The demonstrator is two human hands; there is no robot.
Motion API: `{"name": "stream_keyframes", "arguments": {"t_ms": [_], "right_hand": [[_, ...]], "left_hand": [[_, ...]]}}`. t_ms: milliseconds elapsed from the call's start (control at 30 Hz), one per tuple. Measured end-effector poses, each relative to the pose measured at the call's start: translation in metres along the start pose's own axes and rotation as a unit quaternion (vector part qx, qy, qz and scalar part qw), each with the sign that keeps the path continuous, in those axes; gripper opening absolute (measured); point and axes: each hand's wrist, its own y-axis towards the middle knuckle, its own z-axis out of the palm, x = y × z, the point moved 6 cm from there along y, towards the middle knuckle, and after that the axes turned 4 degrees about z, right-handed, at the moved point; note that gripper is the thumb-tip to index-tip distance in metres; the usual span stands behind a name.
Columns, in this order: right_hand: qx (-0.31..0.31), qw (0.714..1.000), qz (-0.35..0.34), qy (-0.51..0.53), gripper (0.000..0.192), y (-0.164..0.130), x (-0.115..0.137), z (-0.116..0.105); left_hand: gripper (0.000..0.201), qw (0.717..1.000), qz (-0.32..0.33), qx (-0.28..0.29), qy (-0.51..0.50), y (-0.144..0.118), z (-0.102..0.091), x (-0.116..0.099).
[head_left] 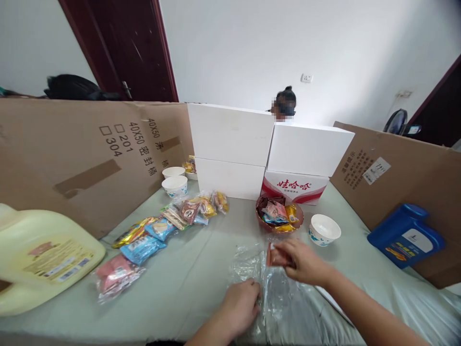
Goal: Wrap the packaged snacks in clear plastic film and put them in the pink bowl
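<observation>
A clear plastic bag (277,293) lies flat on the pale green table (201,269) in front of me. My left hand (239,305) presses down on the bag's near left part, fingers curled on the plastic. My right hand (302,262) holds a small reddish-brown snack packet (276,256) at the bag's far edge. Just beyond stands a brown bowl (279,216) filled with several small snack packets. An empty white bowl (324,229) sits to its right.
A row of snack packets (163,228) runs along the left. A yellow jug (39,259) lies at near left, a blue jug (405,238) at right. Two white bowls (175,182), white boxes (230,144) and cardboard walls (82,154) close the table in. A person sits behind the boxes.
</observation>
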Motion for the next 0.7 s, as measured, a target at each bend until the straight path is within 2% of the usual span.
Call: {"name": "stream_keyframes", "arguments": {"t_ms": [100,200,367,467,600,700], "right_hand": [[-0.091,0.993,0.068,-0.014,0.059,0.025,-0.029,-0.038],[-0.112,0.986,0.120,-0.027,0.055,0.056,-0.054,-0.053],[-0.054,0.993,0.105,0.007,0.036,0.109,-0.061,-0.032],[-0.060,0.992,0.112,-0.006,0.026,0.128,-0.061,-0.014],[-0.086,0.988,0.121,-0.036,0.027,0.127,-0.065,0.001],[-0.091,0.989,0.110,-0.048,0.027,0.112,-0.065,0.005]], "left_hand": [[0.024,1.000,0.006,0.008,0.001,-0.001,0.003,-0.005],[0.025,1.000,0.015,0.020,-0.005,0.000,0.003,-0.011],[0.024,0.999,0.008,0.038,-0.018,0.001,0.000,-0.011],[0.024,0.999,0.017,0.021,-0.042,0.000,-0.003,-0.008],[0.019,0.996,0.033,-0.009,-0.078,0.002,-0.008,-0.003],[0.016,0.991,0.060,-0.066,-0.098,0.003,-0.017,-0.003]]}}
